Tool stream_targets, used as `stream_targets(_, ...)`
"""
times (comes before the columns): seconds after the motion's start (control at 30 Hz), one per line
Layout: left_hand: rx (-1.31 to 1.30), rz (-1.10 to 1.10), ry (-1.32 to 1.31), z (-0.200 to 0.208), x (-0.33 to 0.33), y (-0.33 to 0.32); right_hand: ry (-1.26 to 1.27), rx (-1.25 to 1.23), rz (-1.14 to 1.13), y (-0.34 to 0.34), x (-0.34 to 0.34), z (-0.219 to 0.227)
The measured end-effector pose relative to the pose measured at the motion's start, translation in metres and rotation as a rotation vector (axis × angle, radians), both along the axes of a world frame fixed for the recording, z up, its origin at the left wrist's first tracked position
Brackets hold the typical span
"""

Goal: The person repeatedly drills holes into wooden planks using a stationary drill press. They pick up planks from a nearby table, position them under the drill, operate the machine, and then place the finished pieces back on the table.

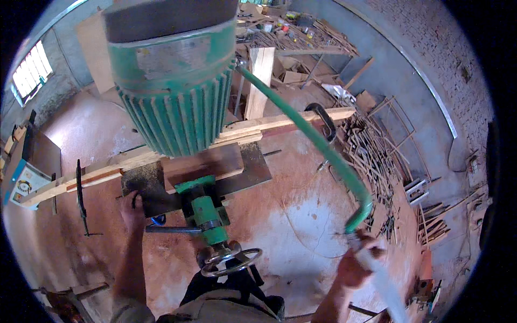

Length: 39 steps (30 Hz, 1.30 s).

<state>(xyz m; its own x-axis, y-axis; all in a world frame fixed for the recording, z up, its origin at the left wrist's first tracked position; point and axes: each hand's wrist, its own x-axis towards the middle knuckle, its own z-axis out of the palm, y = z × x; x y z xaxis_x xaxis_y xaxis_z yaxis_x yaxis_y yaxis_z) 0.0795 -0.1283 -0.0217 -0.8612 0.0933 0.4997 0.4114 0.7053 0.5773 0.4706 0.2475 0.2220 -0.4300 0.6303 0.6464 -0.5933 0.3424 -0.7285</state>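
A green ribbed motor (175, 91) of a floor-standing machine hangs large in front of me. From its right side a long green lever (318, 140) slants down toward me. My right hand (358, 264) is wrapped round the pale grey handle end of this lever. My left hand (133, 212) is closed at the left edge of the dark machine table (256, 167); what its fingers hold is hard to see. On that table a reddish-brown wood block (229, 161) sits against a long pale timber (291, 119), behind a green clamp (202, 207). A metal handwheel (250, 261) stands close before my body.
A black C-clamp (323, 121) grips the timber's right end, and another bar clamp (81, 196) hangs at its left. Scrap wood sticks (377, 156) lie heaped at the right. A cluttered bench (301, 37) stands at the back. A blue-and-white box (24, 185) is far left.
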Motion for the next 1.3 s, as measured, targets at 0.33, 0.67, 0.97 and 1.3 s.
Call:
stream_targets(0.33,1.515,-0.077,-0.841,0.046,0.102,0.039,0.429,-0.035,-0.027,0.062,-0.215,0.3)
stream_targets(0.67,1.176,-0.778,-0.806,0.158,0.101,0.163,-0.808,-0.523,0.324,0.12,-0.289,-0.088)
stream_targets(0.97,-0.659,-0.947,-0.366,0.161,0.14,0.243,-0.687,-1.093,0.468,0.115,-0.356,-0.211)
stream_targets(1.3,0.046,-0.415,-0.519,0.179,0.178,0.105,-0.495,-1.093,0.211,0.122,-0.36,-0.153)
